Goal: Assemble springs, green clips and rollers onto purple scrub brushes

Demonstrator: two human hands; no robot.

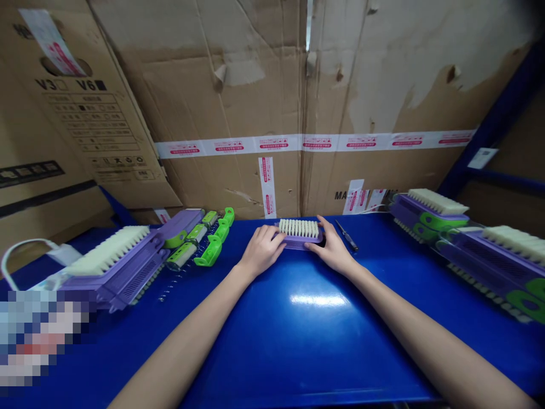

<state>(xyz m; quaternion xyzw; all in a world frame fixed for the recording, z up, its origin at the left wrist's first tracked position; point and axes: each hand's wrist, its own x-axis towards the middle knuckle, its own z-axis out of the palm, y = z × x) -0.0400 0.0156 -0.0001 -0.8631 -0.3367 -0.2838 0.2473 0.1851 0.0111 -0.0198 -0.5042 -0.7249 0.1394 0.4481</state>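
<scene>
A purple scrub brush (298, 244) lies at the far middle of the blue table, its cream bristles facing up. My left hand (263, 250) grips its left end, fingers closed against the side and top edge. Around the right end my right hand (334, 249) is closed, thumb along the near side and fingers reaching behind. Just right of that hand lies a thin dark pen-like tool (347, 236), touching neither hand.
At left sit purple brush bodies (128, 278), green clips (209, 251), metal-and-green pieces (182, 255), small springs (172, 284) and a white plug with cable (66, 254). Several purple-and-green brushes (481, 247) are at right. Cardboard (230, 108) walls the back.
</scene>
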